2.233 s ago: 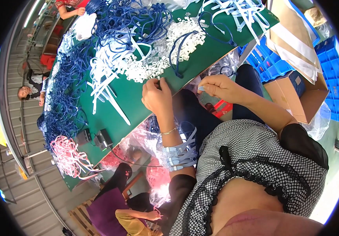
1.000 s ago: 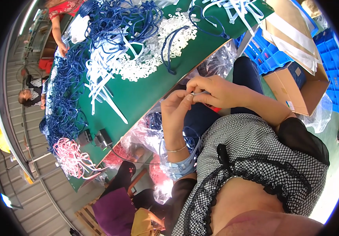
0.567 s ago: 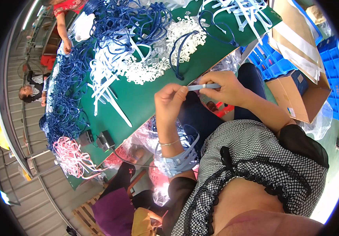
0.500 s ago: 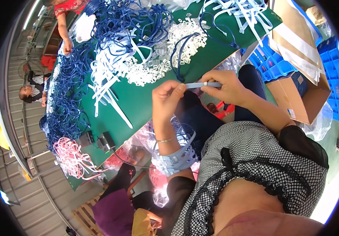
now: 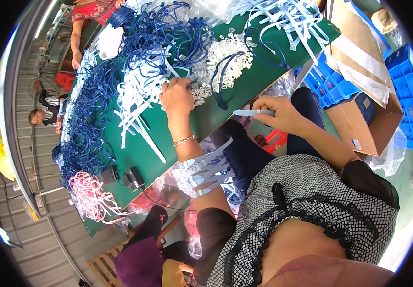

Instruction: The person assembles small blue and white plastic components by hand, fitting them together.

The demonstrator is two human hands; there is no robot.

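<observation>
My right hand (image 5: 279, 114) pinches a flat light-blue strap (image 5: 244, 113), with a small pale buckle (image 5: 258, 111) on it near the fingers. My left hand (image 5: 177, 97) reaches over the table, at the edge of the heap of small white plastic buckles (image 5: 228, 60), beside the pile of pale straps (image 5: 144, 79). Its fingers are curled, and the fingertips are hidden, so what they hold cannot be seen. Several light-blue straps (image 5: 201, 174) are looped around my left forearm, below a bracelet.
Dark-blue cords (image 5: 91, 110) heap along the green table's (image 5: 142, 143) far side, pink straps (image 5: 91, 193) at its left end. Black adapters (image 5: 132, 178) with a cable lie near the edge. At right stand a cardboard box (image 5: 367, 126) and blue crates (image 5: 405, 95). Other people sit nearby.
My left hand has let go of the strap's end and moved forward and left to the white buckles. My right hand keeps the strap, slightly lower. A co-worker's arm shifted.
</observation>
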